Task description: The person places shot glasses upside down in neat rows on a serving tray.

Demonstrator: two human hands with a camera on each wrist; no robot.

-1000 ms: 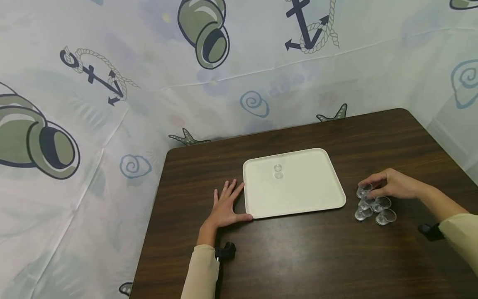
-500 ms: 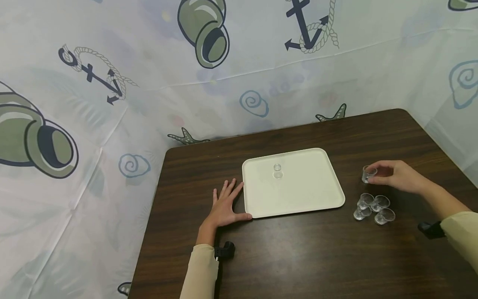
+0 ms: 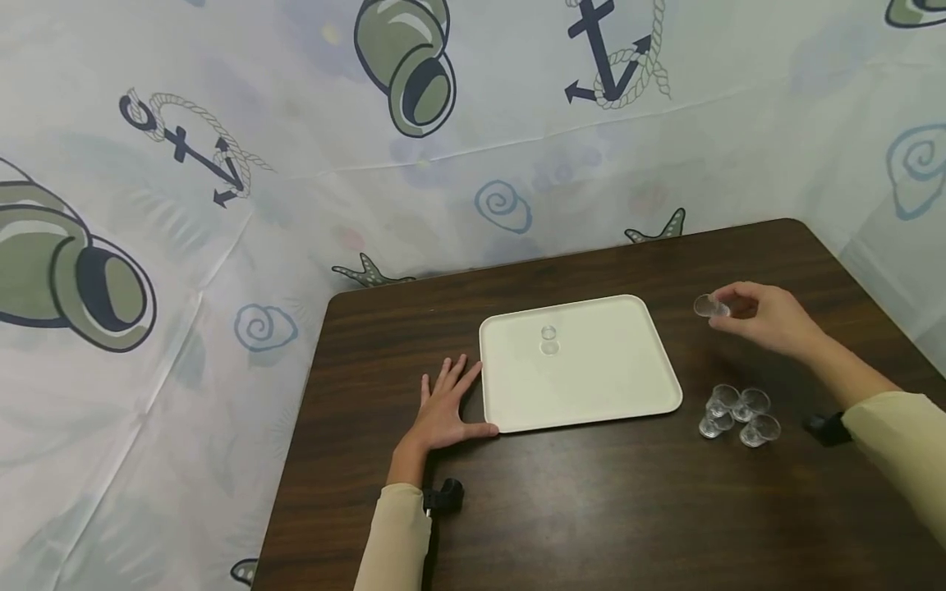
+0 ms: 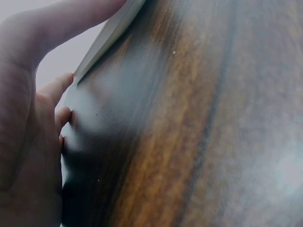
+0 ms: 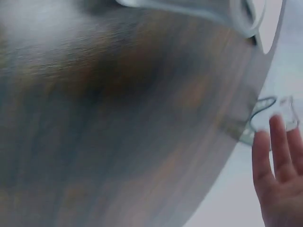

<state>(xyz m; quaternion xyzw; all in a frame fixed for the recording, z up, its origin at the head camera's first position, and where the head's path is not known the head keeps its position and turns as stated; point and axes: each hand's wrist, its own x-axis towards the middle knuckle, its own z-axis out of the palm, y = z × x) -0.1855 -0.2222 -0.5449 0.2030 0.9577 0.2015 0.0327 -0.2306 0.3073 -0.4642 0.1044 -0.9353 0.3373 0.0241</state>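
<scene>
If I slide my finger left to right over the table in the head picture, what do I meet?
Left hand, white tray, held cup, right hand.

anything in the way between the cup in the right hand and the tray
Nothing visible: only bare tabletop lies between the clear cup in the right hand and the tray. The four other cups stand off that path, lower in the head view.
</scene>
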